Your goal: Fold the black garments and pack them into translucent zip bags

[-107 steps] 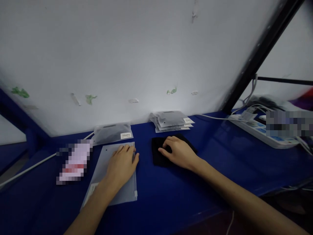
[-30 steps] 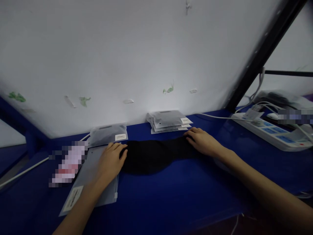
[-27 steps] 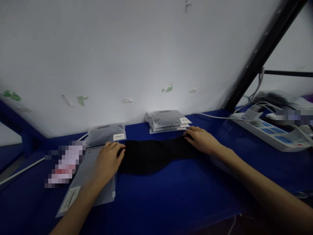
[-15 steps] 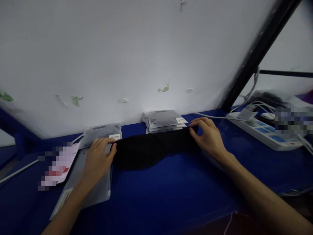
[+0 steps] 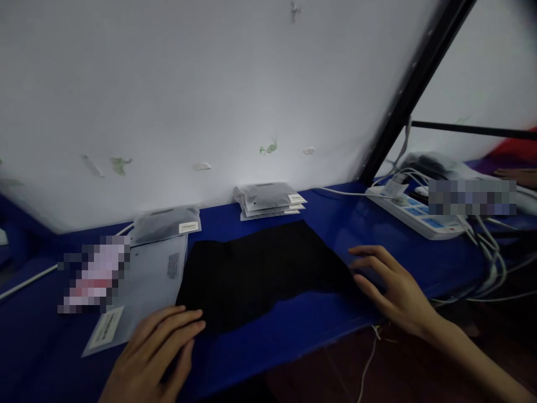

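Observation:
A piece of black cloth (image 5: pixel 260 268) lies spread on the blue table (image 5: pixel 310 322), its exact kind of garment not clear. At its lower left corner rests my left hand (image 5: pixel 157 350), fingers stretched out, the tips touching the fabric. My right hand (image 5: pixel 390 285) is beside the right end of the cloth with its fingers apart. Left of the cloth lies a flat frosted zip bag (image 5: pixel 151 285) with a white label, partly under a filled frosted bag (image 5: pixel 165 224).
Several filled frosted bags (image 5: pixel 271 198) are stacked against the white wall (image 5: pixel 210 101). A pixelated pink item (image 5: pixel 100 268) lies at the left. On the right are a power strip (image 5: pixel 419 212), tangled cables (image 5: pixel 489 263) and a black post (image 5: pixel 415 89). Part of another person's hand (image 5: pixel 516 176) shows far right.
The black cloth has gone from a narrow band held at both ends to a wider sheet lying flat. Both hands have come nearer and loosened, and the view has shifted right.

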The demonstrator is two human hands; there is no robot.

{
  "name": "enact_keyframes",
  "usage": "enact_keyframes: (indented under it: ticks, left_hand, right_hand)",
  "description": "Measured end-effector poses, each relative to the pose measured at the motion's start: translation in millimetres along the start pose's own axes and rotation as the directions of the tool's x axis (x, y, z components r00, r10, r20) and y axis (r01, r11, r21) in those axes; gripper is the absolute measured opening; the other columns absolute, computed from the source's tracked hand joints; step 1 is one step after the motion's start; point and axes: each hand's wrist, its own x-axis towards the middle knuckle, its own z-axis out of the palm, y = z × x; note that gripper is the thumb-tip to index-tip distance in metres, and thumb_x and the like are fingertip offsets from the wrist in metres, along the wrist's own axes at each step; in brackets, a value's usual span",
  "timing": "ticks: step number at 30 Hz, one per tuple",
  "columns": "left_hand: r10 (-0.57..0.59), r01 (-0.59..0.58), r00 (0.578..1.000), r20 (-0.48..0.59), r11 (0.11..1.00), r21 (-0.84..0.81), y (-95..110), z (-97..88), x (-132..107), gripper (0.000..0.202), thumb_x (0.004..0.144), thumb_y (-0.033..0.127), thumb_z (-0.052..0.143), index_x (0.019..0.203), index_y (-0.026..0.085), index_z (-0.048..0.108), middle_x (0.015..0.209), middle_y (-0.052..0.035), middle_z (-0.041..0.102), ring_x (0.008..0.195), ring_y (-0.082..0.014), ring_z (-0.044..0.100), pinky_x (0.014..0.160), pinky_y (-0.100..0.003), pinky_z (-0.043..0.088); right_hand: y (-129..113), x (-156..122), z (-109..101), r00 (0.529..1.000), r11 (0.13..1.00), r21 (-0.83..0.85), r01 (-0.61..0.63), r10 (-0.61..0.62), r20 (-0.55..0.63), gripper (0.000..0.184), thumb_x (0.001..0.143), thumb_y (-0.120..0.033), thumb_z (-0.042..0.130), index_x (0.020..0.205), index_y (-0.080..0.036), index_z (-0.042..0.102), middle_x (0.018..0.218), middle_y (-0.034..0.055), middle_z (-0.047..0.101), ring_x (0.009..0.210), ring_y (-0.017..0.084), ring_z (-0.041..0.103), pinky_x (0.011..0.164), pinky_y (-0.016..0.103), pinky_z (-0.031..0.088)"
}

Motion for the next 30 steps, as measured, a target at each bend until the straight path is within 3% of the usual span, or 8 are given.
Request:
enact_keyframes:
  ticks: [3, 7, 11, 16, 30]
  left_hand:
    - [0.005, -0.005, 0.999, 0.041, 1.0, -0.004, 10.2, 6.8, 4.1, 0.026, 0.093, 0.028, 0.053, 0.116, 0.031, 0.064, 0.11, 0.0021, 0.071, 0.111, -0.0208, 0.062, 0.094, -0.038, 0.053]
    - [-0.125, 0.131, 0.985, 0.116, 0.99, -0.045, 13.3, 12.0, 1.4, 0.026, 0.095, 0.037, 0.052, 0.116, 0.031, 0.066, 0.109, -0.0003, 0.072, 0.108, -0.023, 0.064, 0.093, -0.042, 0.054]
    - [-0.24, 0.251, 0.964, 0.116, 0.963, -0.094, 12.8, 12.2, -5.0, 0.027, 0.096, 0.041, 0.049, 0.113, 0.032, 0.068, 0.11, -0.0008, 0.072, 0.11, -0.0246, 0.063, 0.096, -0.047, 0.052]
    - [-0.32, 0.329, 0.944, 0.077, 0.932, -0.151, 14.0, 9.5, -3.6, 0.029, 0.095, 0.045, 0.049, 0.11, 0.032, 0.07, 0.109, -0.0009, 0.073, 0.107, -0.0242, 0.065, 0.093, -0.045, 0.053]
    - [-0.304, 0.307, 0.952, 0.043, 0.941, -0.141, 15.5, 8.6, -2.9, 0.027, 0.096, 0.043, 0.049, 0.111, 0.031, 0.068, 0.109, 0.0005, 0.074, 0.105, -0.0241, 0.066, 0.095, -0.046, 0.048]
  right_hand:
    - [0.2, 12.4, 12.3, 0.999, 0.999, -0.031, 0.027, -0.026, 0.018, 0.024, 0.093, -0.034, 0.053, 0.115, -0.028, 0.06, 0.127, 0.0094, 0.054, 0.118, 0.027, 0.054, 0.101, 0.049, 0.046]
    - [2.7, 20.3, 21.8, 0.996, 0.999, -0.047, 0.013, -0.008, 0.093, 0.025, 0.093, -0.037, 0.052, 0.112, -0.029, 0.065, 0.13, 0.0089, 0.053, 0.118, 0.028, 0.055, 0.103, 0.052, 0.045]
    - [5.2, 17.5, 23.4, 0.996, 0.999, -0.015, -0.041, 0.042, 0.081, 0.026, 0.093, -0.038, 0.051, 0.112, -0.03, 0.067, 0.128, 0.0087, 0.056, 0.118, 0.028, 0.056, 0.1, 0.05, 0.049]
    - [4.6, 17.4, 23.8, 0.996, 0.998, -0.031, -0.048, 0.05, 0.068, 0.027, 0.093, -0.037, 0.051, 0.112, -0.03, 0.068, 0.125, 0.0076, 0.059, 0.115, 0.027, 0.059, 0.099, 0.049, 0.05]
    - [4.2, 15.1, 23.4, 0.995, 0.997, -0.023, -0.07, 0.072, 0.067, 0.025, 0.092, -0.034, 0.05, 0.11, -0.029, 0.067, 0.126, 0.0061, 0.057, 0.115, 0.025, 0.059, 0.099, 0.046, 0.05]
